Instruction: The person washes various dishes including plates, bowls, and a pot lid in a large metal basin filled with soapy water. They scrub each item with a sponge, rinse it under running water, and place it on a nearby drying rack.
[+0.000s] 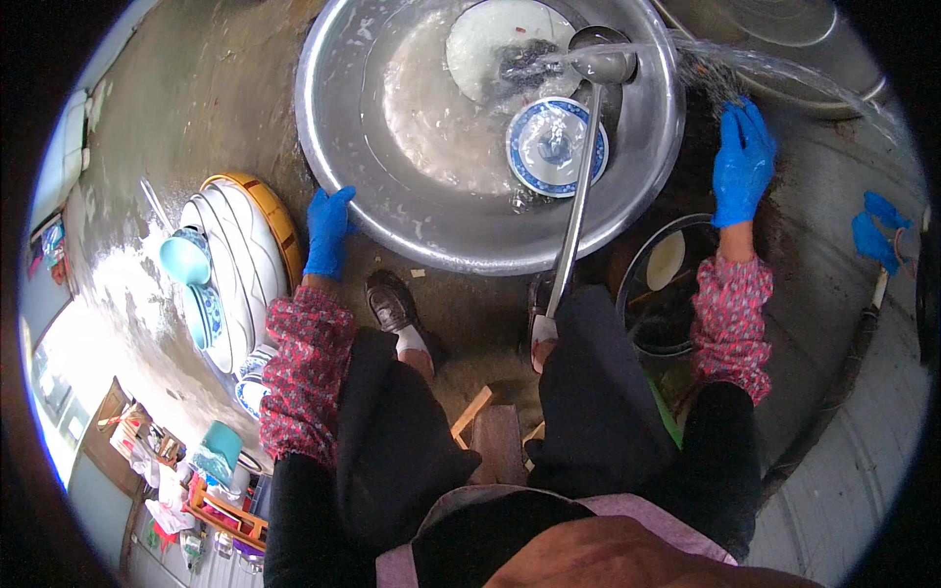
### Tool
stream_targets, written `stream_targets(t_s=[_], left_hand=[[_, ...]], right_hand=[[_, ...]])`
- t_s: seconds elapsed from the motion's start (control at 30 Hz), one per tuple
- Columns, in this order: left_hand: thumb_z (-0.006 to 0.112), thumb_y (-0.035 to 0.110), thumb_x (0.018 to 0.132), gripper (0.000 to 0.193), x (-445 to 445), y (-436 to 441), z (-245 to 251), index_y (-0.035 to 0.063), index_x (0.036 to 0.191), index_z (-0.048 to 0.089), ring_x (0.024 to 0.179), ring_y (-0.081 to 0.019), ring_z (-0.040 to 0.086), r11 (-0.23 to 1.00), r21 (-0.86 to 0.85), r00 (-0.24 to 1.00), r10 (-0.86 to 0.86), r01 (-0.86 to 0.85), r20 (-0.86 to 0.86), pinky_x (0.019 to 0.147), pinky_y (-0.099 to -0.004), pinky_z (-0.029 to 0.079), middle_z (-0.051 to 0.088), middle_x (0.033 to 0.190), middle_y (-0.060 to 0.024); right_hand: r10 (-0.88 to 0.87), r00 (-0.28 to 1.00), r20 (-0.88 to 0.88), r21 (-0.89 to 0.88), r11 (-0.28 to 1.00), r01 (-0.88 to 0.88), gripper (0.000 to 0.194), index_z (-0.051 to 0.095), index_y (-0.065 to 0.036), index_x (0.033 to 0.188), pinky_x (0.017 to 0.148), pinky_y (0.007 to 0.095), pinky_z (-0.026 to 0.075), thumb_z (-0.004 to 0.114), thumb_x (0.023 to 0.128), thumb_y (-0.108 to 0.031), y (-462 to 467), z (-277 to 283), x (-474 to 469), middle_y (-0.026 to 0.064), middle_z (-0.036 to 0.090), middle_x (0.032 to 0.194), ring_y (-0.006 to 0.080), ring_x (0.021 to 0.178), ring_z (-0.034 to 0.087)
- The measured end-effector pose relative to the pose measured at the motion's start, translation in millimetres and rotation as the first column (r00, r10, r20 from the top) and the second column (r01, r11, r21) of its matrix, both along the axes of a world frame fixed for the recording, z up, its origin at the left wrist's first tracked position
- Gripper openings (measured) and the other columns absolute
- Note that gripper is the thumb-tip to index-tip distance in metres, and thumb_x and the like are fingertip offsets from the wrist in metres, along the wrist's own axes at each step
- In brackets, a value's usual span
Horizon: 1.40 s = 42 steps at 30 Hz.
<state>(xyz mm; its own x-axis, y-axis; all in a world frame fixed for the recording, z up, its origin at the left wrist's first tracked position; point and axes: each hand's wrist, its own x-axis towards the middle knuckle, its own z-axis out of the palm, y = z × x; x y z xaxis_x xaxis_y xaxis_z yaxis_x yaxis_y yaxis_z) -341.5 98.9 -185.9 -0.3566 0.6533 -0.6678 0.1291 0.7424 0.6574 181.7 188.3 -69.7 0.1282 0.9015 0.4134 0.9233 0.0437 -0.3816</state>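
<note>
A large metal basin (441, 228) of water lies before me. In it are a white plate (485, 44), a blue-rimmed white dish (555, 180) and a long-handled metal ladle (588, 162) whose handle leans out over the near rim. My left hand (328, 231), in a blue glove, grips the basin's left rim. My right hand (744, 162), gloved too, is right of the basin, its fingers at a dark, wiry scrubber (709, 77) that is blurred. A stream of water arcs from the right into the basin, across the ladle's bowl.
White plates and bowls (235, 272) stand stacked in a yellow-rimmed basket (283, 220) at the left. A dark bucket (625, 294) holds a pale object at the right. Another metal basin (853, 103) is at the upper right. A hose (831, 397) runs along the right side.
</note>
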Motion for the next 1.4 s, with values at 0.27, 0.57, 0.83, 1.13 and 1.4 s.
stream_targets(t_s=[0.27, 0.57, 0.83, 1.13, 1.4], left_hand=[[0.065, 0.017, 0.072, 0.039, -2.4, 2.2, -5.1, -0.0020, 0.103, 0.053, 0.079, -0.0260, 0.056, 0.993, 0.088, 0.960, -0.056, 0.084, -0.275, 0.072, -0.0397, 0.044, 0.060, 0.089, -0.0141], [0.062, 0.000, 0.070, 0.043, 66.8, 13.6, 55.7, 0.0038, 0.111, 0.049, 0.101, -0.0267, 0.047, 0.628, 0.549, 0.736, -0.057, 0.551, -0.674, 0.091, -0.0362, 0.037, 0.048, 0.105, -0.0122], [0.060, 0.021, 0.083, 0.035, 138.9, 6.4, 39.7, 0.0045, 0.113, 0.053, 0.100, -0.0216, 0.053, 0.836, 0.192, 0.844, -0.533, 0.514, 0.060, 0.086, -0.0341, 0.043, 0.054, 0.111, -0.0108], [0.055, 0.016, 0.080, 0.034, 178.3, 50.3, 35.7, -0.0009, 0.108, 0.053, 0.088, -0.0235, 0.058, 0.927, -0.132, 0.612, 0.334, -0.351, 0.717, 0.080, -0.0343, 0.047, 0.060, 0.099, -0.0129], [0.053, 0.008, 0.082, 0.019, 158.2, 68.7, 55.6, 0.0050, 0.100, 0.056, 0.092, -0.0170, 0.055, 0.856, 0.493, 0.799, -0.183, -0.157, 0.572, 0.085, -0.0299, 0.044, 0.057, 0.094, -0.0102]], right_hand=[[0.461, 0.758, -0.462, -0.047, 0.840, -0.540, 0.033, 0.057, -0.005, 0.113, 0.089, 0.0372, 0.043, 0.058, 0.080, -0.010, -14.6, -19.6, -174.0, 0.0166, 0.056, 0.114, 0.0299, 0.104, 0.055], [0.695, 0.616, 0.370, -0.815, 0.562, -0.145, 0.024, 0.066, -0.005, 0.093, 0.069, 0.0486, 0.048, 0.056, 0.078, -0.022, -49.6, -167.9, -207.2, 0.0171, 0.064, 0.095, 0.0347, 0.085, 0.061], [0.568, 0.823, -0.014, -0.829, 0.454, -0.328, 0.021, 0.066, -0.002, 0.084, 0.064, 0.0439, 0.050, 0.051, 0.079, -0.016, -45.7, -136.9, -191.3, 0.0201, 0.064, 0.087, 0.0315, 0.077, 0.063], [0.575, 0.798, -0.183, -0.372, 0.710, -0.597, 0.038, 0.056, -0.006, 0.110, 0.067, 0.0428, 0.049, 0.054, 0.072, -0.003, -72.5, -60.9, -221.8, 0.0197, 0.060, 0.097, 0.0327, 0.082, 0.061], [0.537, 0.815, 0.216, -0.353, 0.821, -0.448, 0.067, 0.037, -0.014, 0.134, 0.107, 0.0426, 0.022, 0.050, 0.072, 0.007, 2.3, -58.4, -154.2, 0.0136, 0.035, 0.138, 0.0309, 0.127, 0.033]])
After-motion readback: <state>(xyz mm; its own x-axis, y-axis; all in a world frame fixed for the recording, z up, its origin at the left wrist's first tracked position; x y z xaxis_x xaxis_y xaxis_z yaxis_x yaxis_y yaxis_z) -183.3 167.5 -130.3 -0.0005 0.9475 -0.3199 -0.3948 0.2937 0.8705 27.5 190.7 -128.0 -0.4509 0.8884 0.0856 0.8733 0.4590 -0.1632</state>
